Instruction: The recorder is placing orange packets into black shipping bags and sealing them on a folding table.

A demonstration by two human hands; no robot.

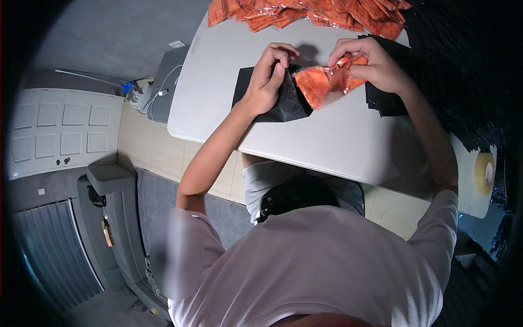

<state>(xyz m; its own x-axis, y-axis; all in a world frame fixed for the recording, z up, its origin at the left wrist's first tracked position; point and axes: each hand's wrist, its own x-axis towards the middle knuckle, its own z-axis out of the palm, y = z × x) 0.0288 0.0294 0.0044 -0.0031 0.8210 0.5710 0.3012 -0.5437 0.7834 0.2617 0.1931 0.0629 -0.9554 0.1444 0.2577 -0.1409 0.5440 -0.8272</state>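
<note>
A black plastic bag [286,107] lies on the white table, its mouth lifted on the right side. My left hand [267,77] rests over it with curled fingers, gripping near the raised mouth; the fingertips' exact hold is partly hidden. In my right hand [374,65] is an orange item in a clear plastic packet [320,86], pinched by its right end. The packet tilts down to the left, and its left edge is at the black bag's mouth. Under my right wrist, a stack of flat black bags [384,102] lies on the table.
Many similar orange packets [302,16] are heaped along the table's far side. Black plastic sheeting [457,81] covers the right. A roll of clear tape [485,173] sits on a white surface at far right. The white table's [310,147] near edge runs before my lap.
</note>
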